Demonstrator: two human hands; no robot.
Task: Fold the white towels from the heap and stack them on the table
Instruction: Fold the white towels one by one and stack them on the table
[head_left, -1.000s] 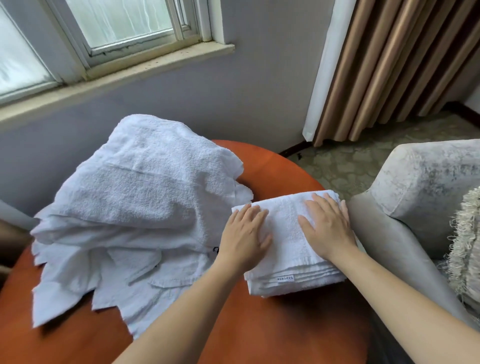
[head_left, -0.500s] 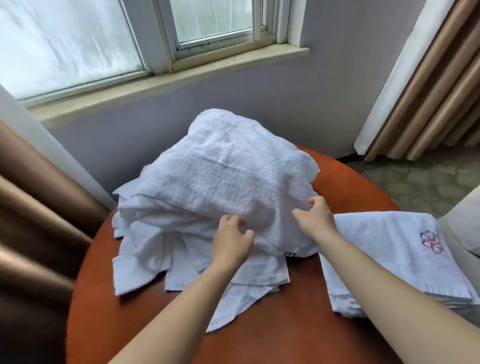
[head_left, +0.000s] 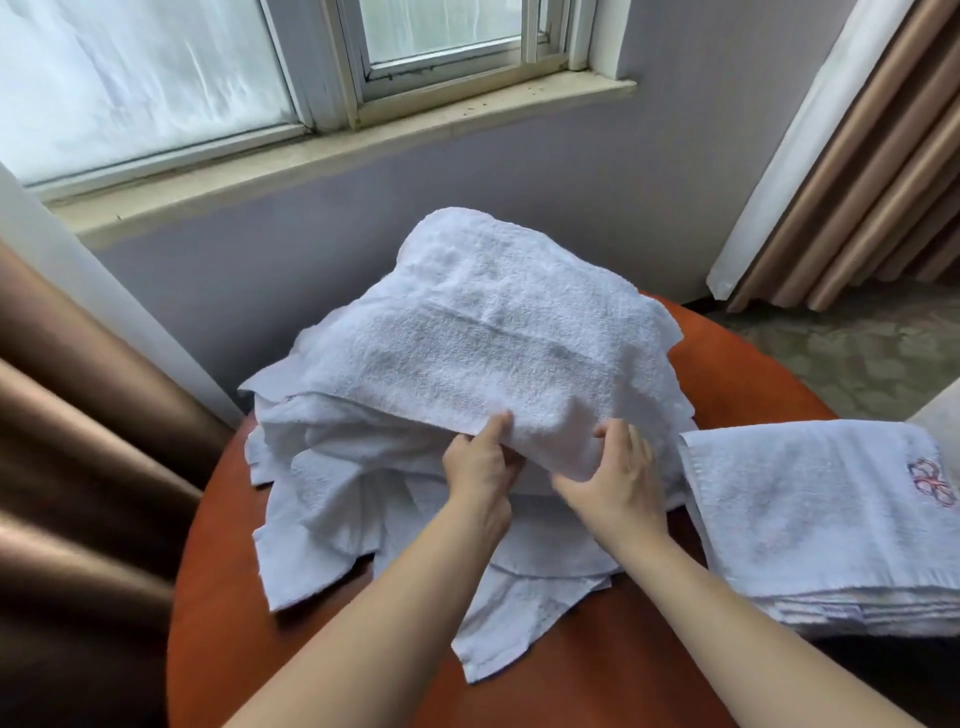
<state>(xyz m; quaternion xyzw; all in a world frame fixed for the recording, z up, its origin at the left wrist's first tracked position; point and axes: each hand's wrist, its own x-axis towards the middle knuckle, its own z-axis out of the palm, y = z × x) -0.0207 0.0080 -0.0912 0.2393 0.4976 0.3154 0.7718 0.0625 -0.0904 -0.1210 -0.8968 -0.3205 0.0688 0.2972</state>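
Note:
A heap of white towels (head_left: 483, 343) covers the back half of the round orange table (head_left: 597, 675). My left hand (head_left: 480, 462) pinches the near hem of the top towel, thumb above the edge and fingers beneath it. Close to its right, my right hand (head_left: 613, 475) grips the same hem with curled fingers. A stack of folded white towels (head_left: 810, 519) lies at the table's right edge, a red embroidered emblem on its top towel.
A window sill (head_left: 332, 150) and grey wall stand behind the table. Brown curtains hang at the left (head_left: 78, 467) and the upper right (head_left: 872, 171). A pale armchair corner (head_left: 935, 415) shows behind the folded stack.
My hands left the folded stack, where they lay flat, and moved left to the heap. They now hold the top towel's near hem, and the view has swung left.

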